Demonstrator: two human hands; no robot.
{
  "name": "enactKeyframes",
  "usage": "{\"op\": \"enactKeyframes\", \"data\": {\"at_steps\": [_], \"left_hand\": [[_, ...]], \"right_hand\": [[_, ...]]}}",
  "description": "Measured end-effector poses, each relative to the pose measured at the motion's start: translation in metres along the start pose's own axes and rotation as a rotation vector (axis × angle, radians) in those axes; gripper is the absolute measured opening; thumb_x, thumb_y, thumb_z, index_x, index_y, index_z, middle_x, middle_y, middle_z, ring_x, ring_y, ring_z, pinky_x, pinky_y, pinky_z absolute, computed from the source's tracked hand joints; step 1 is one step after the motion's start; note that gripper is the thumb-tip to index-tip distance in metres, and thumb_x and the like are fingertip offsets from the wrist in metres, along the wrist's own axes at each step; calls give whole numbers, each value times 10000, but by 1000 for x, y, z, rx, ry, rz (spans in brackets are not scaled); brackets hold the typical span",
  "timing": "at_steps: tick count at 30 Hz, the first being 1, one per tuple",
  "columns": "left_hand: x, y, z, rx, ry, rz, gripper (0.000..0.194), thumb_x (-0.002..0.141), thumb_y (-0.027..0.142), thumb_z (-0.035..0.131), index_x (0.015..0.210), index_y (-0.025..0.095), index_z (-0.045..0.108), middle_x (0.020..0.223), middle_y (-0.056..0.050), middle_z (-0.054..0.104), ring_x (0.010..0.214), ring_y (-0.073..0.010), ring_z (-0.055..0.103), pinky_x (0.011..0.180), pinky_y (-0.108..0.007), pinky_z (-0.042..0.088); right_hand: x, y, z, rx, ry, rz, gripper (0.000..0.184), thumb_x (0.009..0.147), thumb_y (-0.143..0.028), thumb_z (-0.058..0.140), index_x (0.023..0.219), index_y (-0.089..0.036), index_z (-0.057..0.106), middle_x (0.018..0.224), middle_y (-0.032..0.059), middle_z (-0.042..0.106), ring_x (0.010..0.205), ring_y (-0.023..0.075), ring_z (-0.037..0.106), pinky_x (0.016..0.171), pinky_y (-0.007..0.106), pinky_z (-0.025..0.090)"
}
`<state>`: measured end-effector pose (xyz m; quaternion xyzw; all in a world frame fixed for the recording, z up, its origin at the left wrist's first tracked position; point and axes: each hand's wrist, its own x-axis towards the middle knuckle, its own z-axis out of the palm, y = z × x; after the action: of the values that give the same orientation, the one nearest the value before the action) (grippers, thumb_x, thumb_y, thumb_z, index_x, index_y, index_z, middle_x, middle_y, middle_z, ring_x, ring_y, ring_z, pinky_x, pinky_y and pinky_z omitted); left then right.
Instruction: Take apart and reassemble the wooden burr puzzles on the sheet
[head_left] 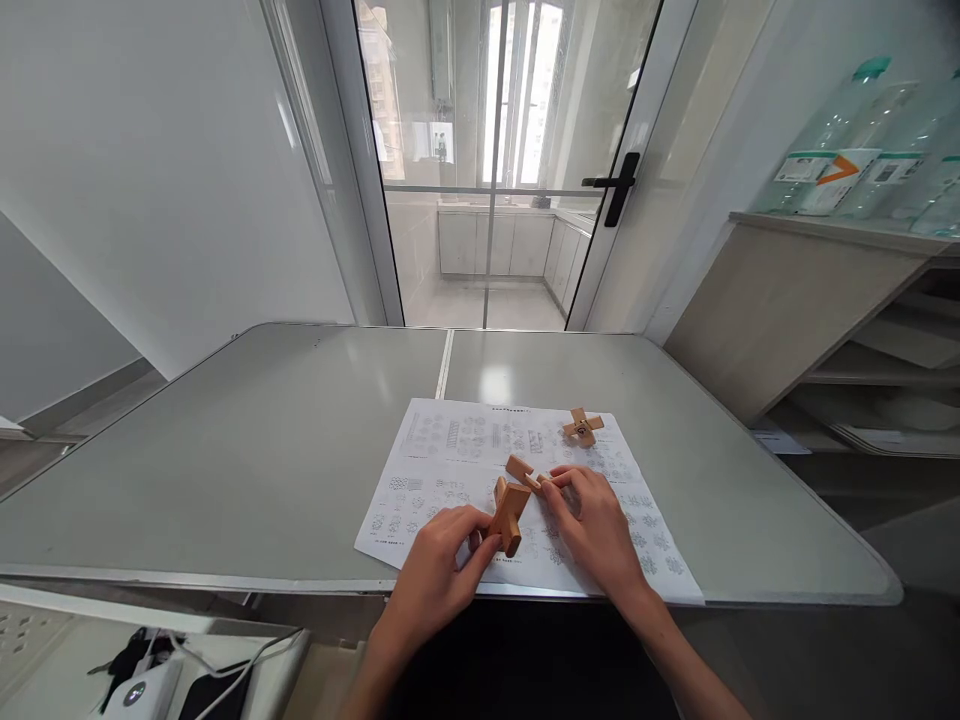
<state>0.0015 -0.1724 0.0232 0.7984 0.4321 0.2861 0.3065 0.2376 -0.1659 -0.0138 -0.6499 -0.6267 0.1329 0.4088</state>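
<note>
My left hand (444,558) is closed, with thumb and fingers pinching a few joined wooden puzzle pieces (511,508) just above the front of a printed sheet. My right hand (598,530) is closed by its fingertips on a small wooden puzzle piece (550,482), mostly covered by the fingers. Touching or very near it lies another short wooden block (518,468); whether they are one piece I cannot tell. Farther back, a cross-shaped wooden piece (582,428) with a dark mark on it rests on the sheet (442,465), which carries rows of small diagrams.
The grey table (247,470) extends to both sides, with a seam at its back. Behind it stands a glass door with a black handle (619,188). Plastic bottles (847,150) fill a shelf at right. Lower left, a white device (142,692) and cables lie on a surface.
</note>
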Motion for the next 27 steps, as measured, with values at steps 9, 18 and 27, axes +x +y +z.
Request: {"op": "enactKeyframes", "data": {"at_steps": [9,18,27], "left_hand": [[1,1,-1,1,0,18,213,1059,345,528,977,233,689,883,-15,710,819,-188,631,786,-305,484],[1,-1,0,5,17,31,208,1059,349,537,1007,235,703,906,-25,729,832,-196,646,784,-305,491],[0,0,0,16,12,29,195,1055,342,546,1013,239,706,879,-16,710,824,-189,641,795,-300,489]], "right_hand": [[-1,5,6,-40,45,-44,319,1055,-506,516,958,-243,668,1185,121,708,1129,336,622,967,518,512],[-4,-7,-5,146,23,-100,294,1064,-463,546,1240,-243,629,1277,119,662,1143,309,631,966,487,551],[-12,-19,-19,313,-207,-389,492,1021,-523,612,1435,-270,529,1326,121,627,1023,258,654,901,417,582]]}}
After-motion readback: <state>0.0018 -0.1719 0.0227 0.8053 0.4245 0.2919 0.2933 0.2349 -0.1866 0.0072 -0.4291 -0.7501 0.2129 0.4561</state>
